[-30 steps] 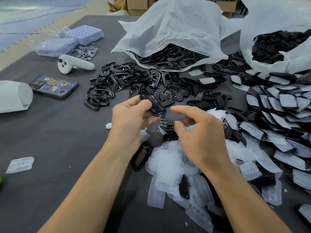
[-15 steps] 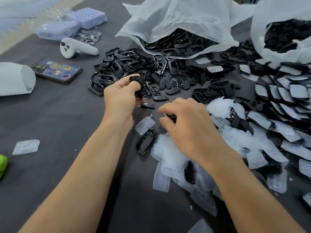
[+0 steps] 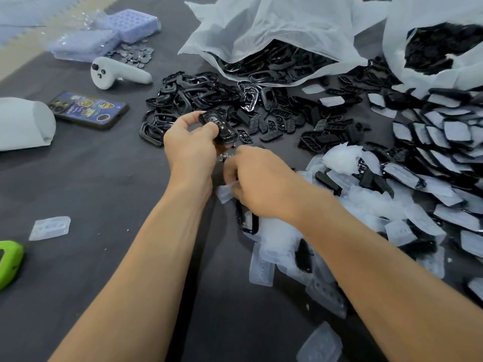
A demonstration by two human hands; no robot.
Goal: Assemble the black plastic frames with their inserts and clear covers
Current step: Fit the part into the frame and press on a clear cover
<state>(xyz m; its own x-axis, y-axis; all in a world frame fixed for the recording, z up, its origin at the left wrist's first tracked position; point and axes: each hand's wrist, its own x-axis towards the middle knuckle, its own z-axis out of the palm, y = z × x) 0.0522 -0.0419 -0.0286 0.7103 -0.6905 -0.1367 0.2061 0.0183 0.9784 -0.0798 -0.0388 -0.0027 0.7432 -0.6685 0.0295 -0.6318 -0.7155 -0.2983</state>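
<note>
- Black plastic frame (image 3: 219, 125): pinched by the left hand (image 3: 192, 145) (thumb side up).
- Clear cover (image 3: 225, 192): gripped in the curled right hand (image 3: 261, 182), just below the frame.

Person, two arms in view. Left forearm (image 3: 146, 257): bare along its whole visible length, slender, with faint tendon lines at the wrist. Left hand (image 3: 190, 147): bare, skin uncovered from knuckles to fingers (image 3: 187, 122). Right forearm (image 3: 366, 257): bare in the same way, broader in the frame nearer the camera. Right hand (image 3: 264, 186): bare, with its back and knuckles showing. Nails too small to describe.
</note>
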